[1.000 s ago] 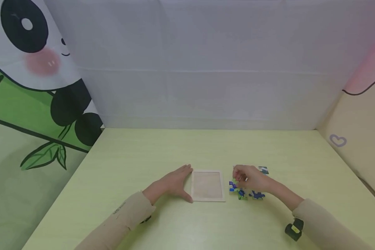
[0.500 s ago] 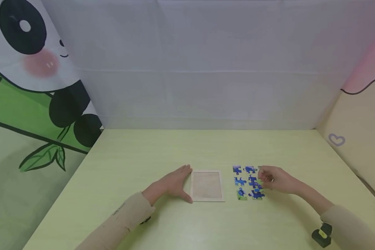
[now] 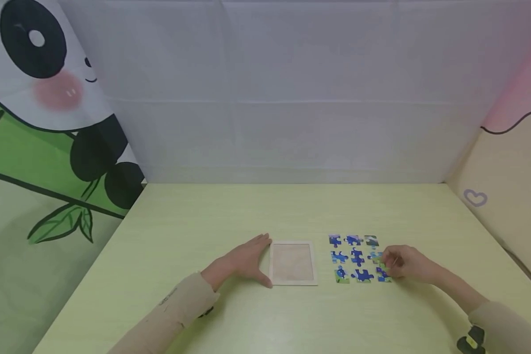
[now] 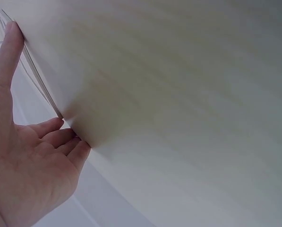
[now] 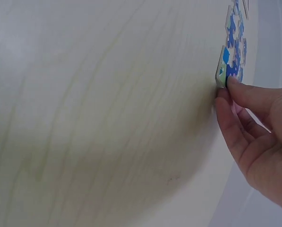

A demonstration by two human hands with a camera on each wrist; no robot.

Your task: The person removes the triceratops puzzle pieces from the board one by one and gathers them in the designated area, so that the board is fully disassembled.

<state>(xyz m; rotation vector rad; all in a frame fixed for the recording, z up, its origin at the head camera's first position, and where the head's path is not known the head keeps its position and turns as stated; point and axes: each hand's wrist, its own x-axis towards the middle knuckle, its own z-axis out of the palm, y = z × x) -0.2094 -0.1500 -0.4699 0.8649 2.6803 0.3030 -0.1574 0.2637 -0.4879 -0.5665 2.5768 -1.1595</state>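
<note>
My left hand [image 3: 246,259] rests against the left side of a white-rimmed square puzzle tray [image 3: 314,265]. Its thumb and fingers spread along that edge, as the left wrist view also shows. My right hand [image 3: 409,263] pinches a blue and green jigsaw piece [image 3: 384,275] at the lower right of the loose pieces. The right wrist view shows the thumb [image 5: 240,90] on the piece's near edge, with the forefinger beneath. Rows of jigsaw pieces lie to its left, including a dark blue piece [image 3: 357,257] in the middle. The tray's bare base faces up.
The pale wooden tabletop [image 3: 230,211] ends at a white cloth backdrop [image 3: 292,123]. A panda-print cloth [image 3: 93,142] hangs at the left, and a beige and pink sheet [image 3: 509,187] at the right. Each forearm wears a sleeve.
My right hand has moved right across the pieces, carrying a piece from the left column to the lower right and uncovering the others. My left hand and the tray hold their place.
</note>
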